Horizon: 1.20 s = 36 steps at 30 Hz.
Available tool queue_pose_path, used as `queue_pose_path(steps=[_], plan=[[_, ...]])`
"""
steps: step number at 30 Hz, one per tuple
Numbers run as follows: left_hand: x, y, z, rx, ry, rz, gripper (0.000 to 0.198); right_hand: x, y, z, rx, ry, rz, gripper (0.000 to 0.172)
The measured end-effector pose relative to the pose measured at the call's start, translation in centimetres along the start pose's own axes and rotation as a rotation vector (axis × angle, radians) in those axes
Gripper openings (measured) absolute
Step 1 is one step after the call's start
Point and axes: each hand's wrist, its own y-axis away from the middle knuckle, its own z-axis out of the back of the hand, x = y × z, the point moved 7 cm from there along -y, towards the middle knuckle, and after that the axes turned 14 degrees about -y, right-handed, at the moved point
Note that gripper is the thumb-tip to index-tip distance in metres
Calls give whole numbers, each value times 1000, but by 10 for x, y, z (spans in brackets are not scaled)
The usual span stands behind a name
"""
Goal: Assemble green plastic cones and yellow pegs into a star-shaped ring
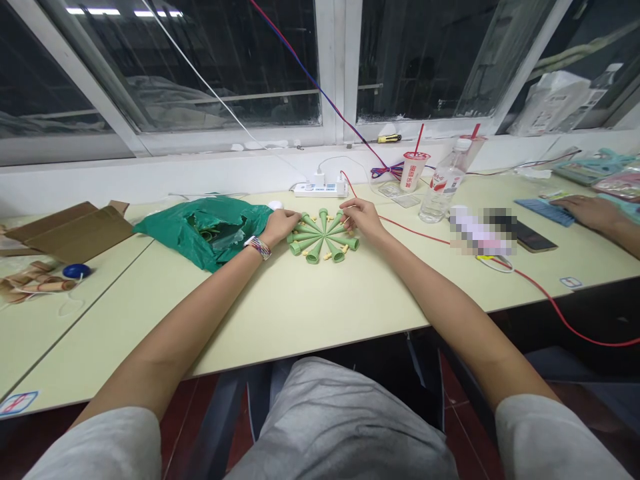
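Note:
Several light green cone-shaped pieces [314, 255] lie in a wheel on the table, narrow tips meeting at the middle and wide ends outward. Small yellow pieces [327, 256] sit between their outer ends. At the wheel's upper left, my left hand [281, 225] has its fingers drawn together beside a cone; what they hold, if anything, is hidden. My right hand [363, 217] pinches at the wide end of an upper-right cone. Just left of my left hand lies a torn green plastic bag [235, 223] with green pieces showing through its opening.
A power strip [320, 190] stands behind the wheel. To the right are a drink cup [414, 172], a water bottle [443, 187], a phone [535, 235] and a red cable [420, 231]. Another person's hand [587, 210] rests far right. Cardboard [75, 230] and a blue ball [77, 271] lie left.

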Motion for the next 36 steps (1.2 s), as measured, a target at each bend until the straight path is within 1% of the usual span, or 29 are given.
queue_pose_path(steps=[3, 5, 11, 14, 16, 18, 21, 23, 25, 30, 32, 36], plan=[[-5, 0, 0, -1, -66, -74, 30, -1, -1, 1, -2, 0, 5, 6], [-6, 0, -1, 9, -66, -89, 30, -1, -2, 2, -3, 3, 8, 7], [-6, 0, -2, 45, -53, -54, 33, 1, -2, 3, -7, 7, 20, 8], [-6, -1, -2, 49, -44, -44, 35, 2, -3, 6, -13, 9, 54, 11], [-4, -2, -2, 42, -17, -37, 35, 3, -4, 12, -39, 32, 114, 12], [2, -4, -2, 37, 30, -29, 35, 3, -4, 22, -82, 94, 205, 14], [13, -6, -1, 35, 94, -41, 36, 4, -3, 39, -164, 243, 358, 16], [19, -7, 2, 32, 118, -68, 39, 2, -3, 48, -210, 344, 417, 16], [25, -6, 8, 4, 103, -75, 38, -3, -6, 55, -232, 411, 408, 16], [29, 2, 24, -60, -55, -116, 38, -16, -21, 70, -264, 491, 252, 17], [29, 4, 26, -70, -136, -134, 40, -18, -29, 75, -275, 522, 223, 19], [30, 2, 24, -92, -278, -158, 44, -22, -44, 81, -225, 500, 203, 31]])
